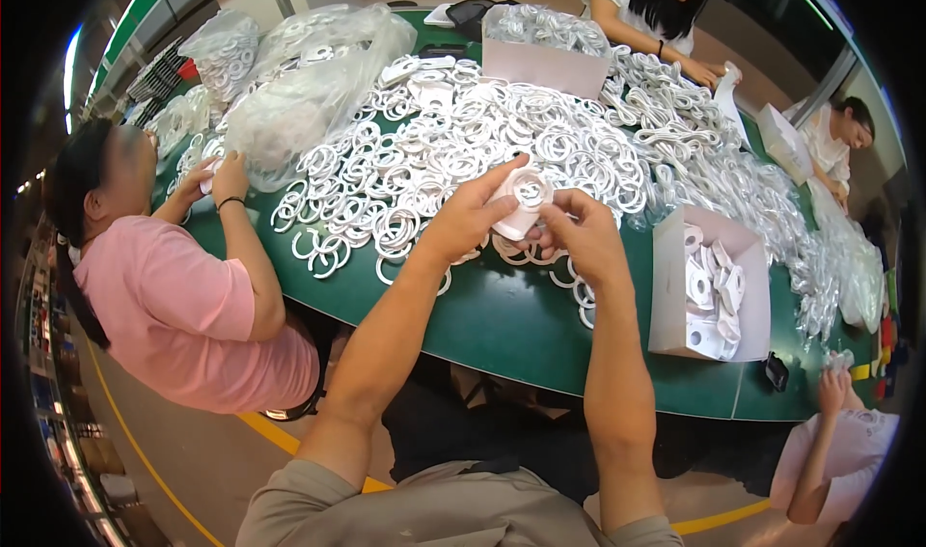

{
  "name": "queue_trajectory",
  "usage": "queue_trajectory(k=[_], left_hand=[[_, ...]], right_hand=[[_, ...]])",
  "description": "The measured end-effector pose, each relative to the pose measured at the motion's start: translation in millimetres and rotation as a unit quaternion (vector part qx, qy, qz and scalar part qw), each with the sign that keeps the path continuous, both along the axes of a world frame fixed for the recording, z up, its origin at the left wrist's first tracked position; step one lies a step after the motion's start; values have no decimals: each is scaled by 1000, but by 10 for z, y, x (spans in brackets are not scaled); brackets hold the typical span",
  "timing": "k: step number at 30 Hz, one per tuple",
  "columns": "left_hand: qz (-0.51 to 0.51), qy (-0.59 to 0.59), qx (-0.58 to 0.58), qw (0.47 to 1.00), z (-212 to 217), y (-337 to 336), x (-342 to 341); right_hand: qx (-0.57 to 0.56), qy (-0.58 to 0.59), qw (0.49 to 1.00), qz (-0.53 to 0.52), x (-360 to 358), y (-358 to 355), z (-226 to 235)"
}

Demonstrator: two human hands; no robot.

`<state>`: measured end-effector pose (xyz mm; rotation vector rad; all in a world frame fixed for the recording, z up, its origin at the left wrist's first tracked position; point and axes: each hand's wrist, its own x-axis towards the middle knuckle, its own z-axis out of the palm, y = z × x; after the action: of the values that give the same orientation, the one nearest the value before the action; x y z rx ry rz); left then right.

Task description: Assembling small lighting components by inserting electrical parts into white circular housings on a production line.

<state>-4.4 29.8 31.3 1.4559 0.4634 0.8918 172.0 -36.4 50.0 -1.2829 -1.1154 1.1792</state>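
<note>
Both my hands hold one white plastic piece (518,221) above the near edge of the green table. It has a flat lower part and a round upper part with a ring shape. My left hand (471,211) grips it from the left, with the thumb on its face and the index finger stretched along its upper edge. On the other side, my right hand (582,231) pinches its right edge between thumb and fingers. Just beyond my hands spreads a large heap of white plastic rings (424,161), many of them open C-shapes. A few loose rings lie below my wrists.
Right of me stands an open white box (666,301) of white parts. Farther back are a box of bagged pieces (499,60), coiled white cables (666,103) and clear plastic bags (299,113). A person in pink (183,296) works close on my left; others sit opposite and right.
</note>
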Motion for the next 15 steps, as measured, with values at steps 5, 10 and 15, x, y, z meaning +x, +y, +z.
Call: queue_trajectory(k=[5, 10, 15], left_hand=[[11, 11, 19, 1000, 0, 24, 16], [-87, -20, -141, 986, 89, -50, -61], [-110, -21, -147, 983, 79, -6, -93]], right_hand=[[-25, 40, 998, 39, 192, 29, -63], [-53, 127, 989, 54, 212, 11, -90], [-50, 184, 979, 66, 165, -7, -73]])
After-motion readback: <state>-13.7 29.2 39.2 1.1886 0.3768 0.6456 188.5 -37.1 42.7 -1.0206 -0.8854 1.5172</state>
